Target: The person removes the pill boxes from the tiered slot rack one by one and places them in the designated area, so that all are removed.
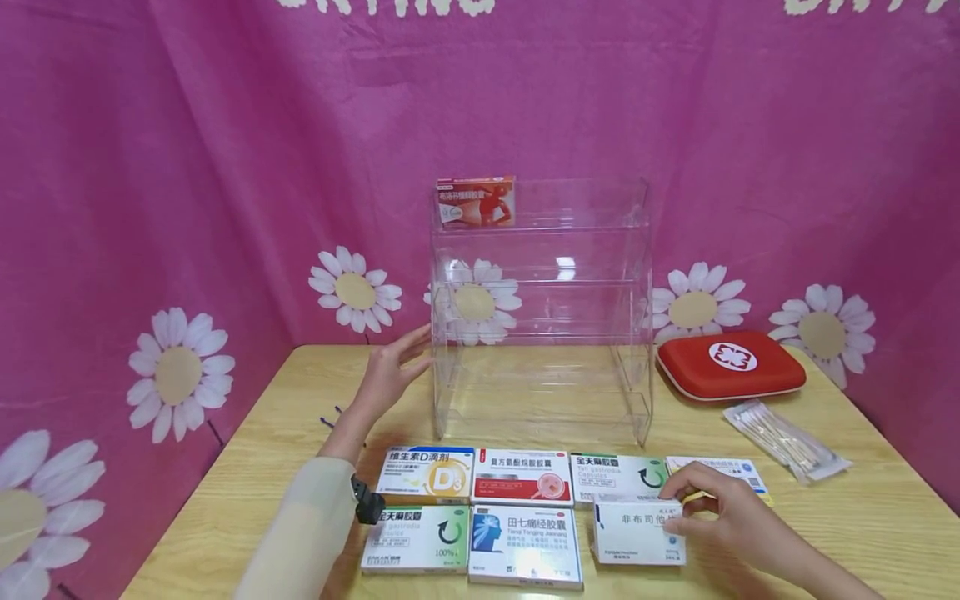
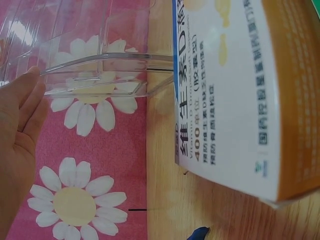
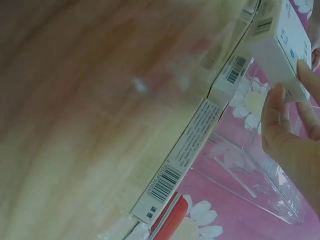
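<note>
My right hand (image 1: 723,508) pinches a white medicine box (image 1: 637,537) between thumb and fingers at its right end. The right wrist view shows that box (image 3: 282,45) tilted, fingertips at its edge. My left hand (image 1: 390,375) rests its extended fingers against the left side of a clear acrylic display rack (image 1: 540,282). A red medicine box (image 1: 476,202) stands on the rack's top tier, at the left. Just behind the held box lie a green-and-white box (image 1: 618,475) and a yellow-and-white box (image 1: 738,472), the latter partly hidden by my right hand.
Beside these lie a vitamin D box (image 1: 426,473), a red-and-white box (image 1: 522,477), another green-and-white box (image 1: 415,540) and a blue-and-white box (image 1: 525,546). At the right are a red zip case (image 1: 731,367) and a bag of cotton swabs (image 1: 786,442). A pink curtain (image 1: 225,167) hangs behind the table.
</note>
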`<state>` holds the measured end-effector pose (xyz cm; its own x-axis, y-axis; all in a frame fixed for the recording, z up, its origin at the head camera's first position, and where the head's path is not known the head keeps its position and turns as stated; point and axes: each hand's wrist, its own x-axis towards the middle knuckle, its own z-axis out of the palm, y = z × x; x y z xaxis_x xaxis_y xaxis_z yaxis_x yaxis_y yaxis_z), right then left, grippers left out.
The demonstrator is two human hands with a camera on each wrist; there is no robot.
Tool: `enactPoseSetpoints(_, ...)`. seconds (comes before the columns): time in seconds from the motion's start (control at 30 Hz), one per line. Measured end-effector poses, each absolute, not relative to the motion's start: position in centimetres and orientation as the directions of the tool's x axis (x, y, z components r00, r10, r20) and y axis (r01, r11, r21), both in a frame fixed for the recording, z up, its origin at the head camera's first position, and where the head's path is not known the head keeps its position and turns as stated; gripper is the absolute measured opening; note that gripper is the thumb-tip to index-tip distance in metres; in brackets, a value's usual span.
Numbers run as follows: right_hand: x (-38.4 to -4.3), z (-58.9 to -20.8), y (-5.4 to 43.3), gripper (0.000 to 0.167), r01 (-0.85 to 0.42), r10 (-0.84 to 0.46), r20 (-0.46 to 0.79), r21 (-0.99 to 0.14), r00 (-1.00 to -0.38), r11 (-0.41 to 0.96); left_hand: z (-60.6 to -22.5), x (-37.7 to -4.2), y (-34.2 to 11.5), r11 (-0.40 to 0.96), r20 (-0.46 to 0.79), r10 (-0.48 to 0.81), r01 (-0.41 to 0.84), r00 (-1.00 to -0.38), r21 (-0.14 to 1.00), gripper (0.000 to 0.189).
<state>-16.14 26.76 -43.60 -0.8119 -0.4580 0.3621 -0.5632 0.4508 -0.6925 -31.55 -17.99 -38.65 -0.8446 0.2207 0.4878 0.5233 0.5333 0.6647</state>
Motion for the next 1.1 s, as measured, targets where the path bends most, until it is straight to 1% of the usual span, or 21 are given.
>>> enactPoseSetpoints(0.2, -15.8, -43.8, 26.7, 0.023, -0.515, -0.507, 0.263, -0.726, -0.821, 0.457, -38.7, -31.5, -18.0, 0.534, 0.486, 0.220, 0.521, -0.846, 0.666, 0.053)
enactPoseSetpoints(0.27, -15.7, -43.9, 26.6, 0.022, -0.512, -0.515, 0.253, -0.728, -0.819, 0.457, -38.7, -31.6, -18.1, 0.534, 0.489, 0.219, 0.523, -0.844, 0.664, 0.054)
enactPoseSetpoints(0.43, -15.7, -43.9, 26.2, 0.021, -0.484, -0.493, 0.216, -0.704, -0.843, 0.519, -38.6, -31.6, -18.1, 0.528, 0.494, 0.225, 0.532, -0.840, 0.663, 0.054)
enactPoseSetpoints(0.5, -15.7, -43.9, 26.1, 0.022, -0.453, -0.488, 0.169, -0.701, -0.856, 0.551, -38.6, -31.5, -18.1, 0.526, 0.492, 0.225, 0.529, -0.841, 0.665, 0.053)
enactPoseSetpoints(0.7, -15.8, -43.8, 26.0, 0.024, -0.386, -0.500, 0.046, -0.699, -0.865, 0.602, -38.7, -31.4, -18.1, 0.527, 0.488, 0.223, 0.525, -0.844, 0.668, 0.052)
enactPoseSetpoints(0.8, -15.8, -43.7, 25.9, 0.025, -0.390, -0.503, 0.031, -0.672, -0.864, 0.629, -38.8, -31.5, -18.1, 0.517, 0.489, 0.221, 0.526, -0.844, 0.675, 0.052)
enactPoseSetpoints(0.93, -15.9, -43.7, 25.7, 0.028, -0.428, -0.518, 0.052, -0.636, -0.854, 0.642, -38.9, -31.5, -18.1, 0.515, 0.487, 0.221, 0.525, -0.845, 0.677, 0.052)
enactPoseSetpoints(1.1, -15.9, -43.7, 25.7, 0.033, -0.419, -0.516, 0.028, -0.621, -0.856, 0.663, -38.9, -31.6, -18.2, 0.525, 0.474, 0.220, 0.513, -0.853, 0.679, 0.052)
